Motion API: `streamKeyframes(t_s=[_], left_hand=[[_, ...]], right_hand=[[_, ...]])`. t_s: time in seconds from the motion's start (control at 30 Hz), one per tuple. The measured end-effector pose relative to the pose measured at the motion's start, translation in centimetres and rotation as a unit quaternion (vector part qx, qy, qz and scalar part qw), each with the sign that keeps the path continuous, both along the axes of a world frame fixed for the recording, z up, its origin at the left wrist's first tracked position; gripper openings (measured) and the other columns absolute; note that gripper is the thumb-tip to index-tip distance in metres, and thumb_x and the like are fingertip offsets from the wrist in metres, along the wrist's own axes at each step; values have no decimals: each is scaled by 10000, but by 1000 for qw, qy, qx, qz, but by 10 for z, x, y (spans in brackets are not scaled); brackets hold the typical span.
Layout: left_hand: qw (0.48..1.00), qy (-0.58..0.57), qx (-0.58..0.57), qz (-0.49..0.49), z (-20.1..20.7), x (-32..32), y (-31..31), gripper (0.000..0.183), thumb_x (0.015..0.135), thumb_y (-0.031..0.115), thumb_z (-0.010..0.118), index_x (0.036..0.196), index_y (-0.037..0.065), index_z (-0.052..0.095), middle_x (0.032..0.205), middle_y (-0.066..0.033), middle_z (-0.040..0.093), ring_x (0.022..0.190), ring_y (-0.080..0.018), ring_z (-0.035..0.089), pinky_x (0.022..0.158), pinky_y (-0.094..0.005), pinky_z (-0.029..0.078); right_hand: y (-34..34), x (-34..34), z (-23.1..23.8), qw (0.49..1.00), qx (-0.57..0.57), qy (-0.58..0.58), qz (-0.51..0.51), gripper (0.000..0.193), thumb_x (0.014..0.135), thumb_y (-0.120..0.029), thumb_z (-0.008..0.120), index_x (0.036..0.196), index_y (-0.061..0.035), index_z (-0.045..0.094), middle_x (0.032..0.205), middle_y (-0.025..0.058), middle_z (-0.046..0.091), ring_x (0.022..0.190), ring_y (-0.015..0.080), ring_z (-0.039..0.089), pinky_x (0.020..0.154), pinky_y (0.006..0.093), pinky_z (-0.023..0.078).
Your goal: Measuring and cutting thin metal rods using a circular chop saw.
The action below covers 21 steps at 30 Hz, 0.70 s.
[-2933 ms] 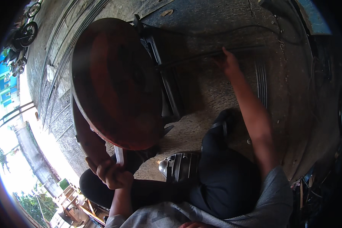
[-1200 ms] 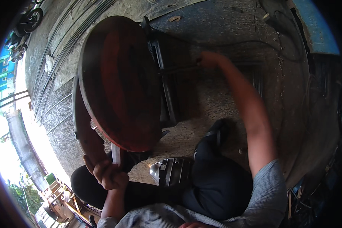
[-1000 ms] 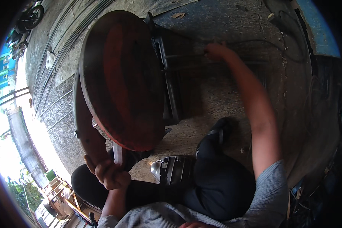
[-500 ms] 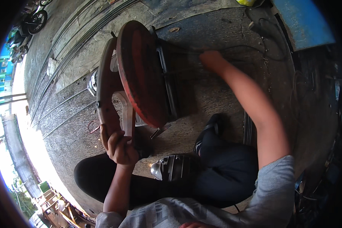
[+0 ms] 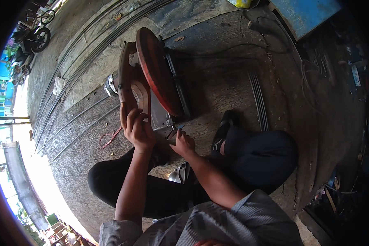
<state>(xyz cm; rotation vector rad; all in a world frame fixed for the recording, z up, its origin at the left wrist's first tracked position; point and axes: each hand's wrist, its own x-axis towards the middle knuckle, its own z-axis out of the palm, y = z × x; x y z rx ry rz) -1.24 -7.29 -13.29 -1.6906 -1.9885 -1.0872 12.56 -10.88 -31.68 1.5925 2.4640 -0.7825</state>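
At the far left, a dark motorcycle (image 5: 39, 40) stands well apart from the person seated on the grey, rough floor (image 5: 221, 88).

Left of the middle, a thin red cord (image 5: 107, 141) lies on the floor, and beyond it a silver metal cylinder (image 5: 110, 85) juts from the left side of a floor-standing machine. The machine's curved, reddish-brown metal handle (image 5: 124, 74) has its long axis running near to far, its near end toward the person. The left hand (image 5: 139, 129) is closed around that near end, with the rest of the handle stretching away beyond the knuckles.

Just right of the handle stands a large, dark red metal disc (image 5: 158, 74), tilted and seen nearly edge-on. Along its right side runs a straight black metal rail (image 5: 183, 98).

Below the disc's near edge, a small silver metal lever (image 5: 173, 132) sits between the hands, closer to the right one. It lies just beyond the fingertips of the right hand (image 5: 184, 144), slightly to their left. Those fingers are bent; whether they grip the lever cannot be told.

Farther right, a bundle of thin grey metal rods (image 5: 257, 100) lies on the floor, also running near to far, apart from both hands.
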Motion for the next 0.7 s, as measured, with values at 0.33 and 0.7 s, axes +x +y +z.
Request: streamKeyframes(t_s=[0.33, 0.7], left_hand=[[1000, -8, 22, 5, -2, -4, -6, 150, 656, -3, 501, 744, 22, 620, 970, -126, 593, 1197, -429, 440, 989, -485, 368], [999, -27, 17, -15, 4, -3, -2, 169, 659, -2, 492, 768, 19, 618, 963, -141, 599, 1192, -437, 449, 969, -497, 377]], right_hand=[[11, -6, -85, 387, -511, 493, -588, 522, 864, -589, 496, 971, -80, 536, 884, 88, 642, 795, 216, 618, 723, 393, 492], [-5, -30, -76, 336, -421, 581, -610, 664, 880, -622, 412, 1275, -89, 410, 1181, 178, 552, 1086, 318, 540, 965, 472, 415]])
